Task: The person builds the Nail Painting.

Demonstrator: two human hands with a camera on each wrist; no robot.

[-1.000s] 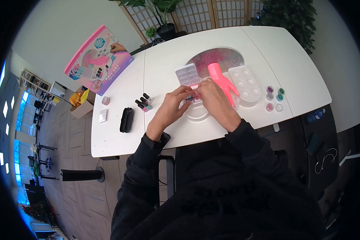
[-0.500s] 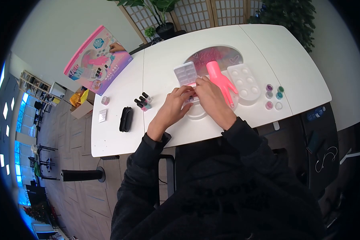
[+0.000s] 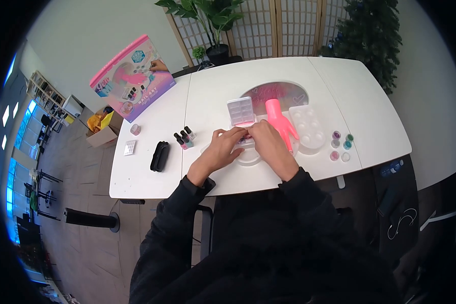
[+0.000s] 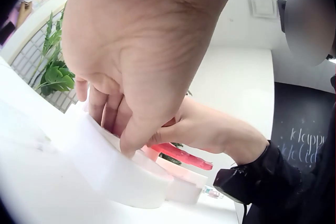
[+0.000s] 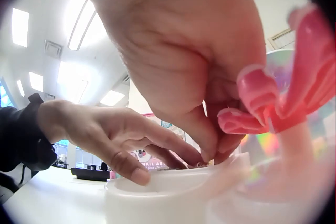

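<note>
Both hands work close together over a white nail-art stand (image 3: 249, 158) with a round front rim. My left hand (image 3: 219, 152) reaches in from the left, its fingers fairly straight and its thumb (image 5: 137, 175) at the rim. From the right, my right hand (image 3: 270, 147) points down, thumb and fingertips drawn together inside the rim. I cannot tell what, if anything, they pinch. Small pink and purple bits show under the fingers, mostly hidden. Just right of the right hand stands a pink model hand (image 3: 280, 121). A clear compartment lid (image 3: 240, 110) stands raised behind the hands.
A white tray with round wells (image 3: 307, 129) adjoins the stand, and small glitter pots (image 3: 336, 144) lie farther right. To the left are nail polish bottles (image 3: 186, 137), a black case (image 3: 160, 156), a small white square pack (image 3: 130, 147) and the upright product box (image 3: 134, 81).
The head view has tilted up, so the table appears lower. Both hands stay over the same part of the stand, with small finger shifts; less of the pink and purple bits shows now.
</note>
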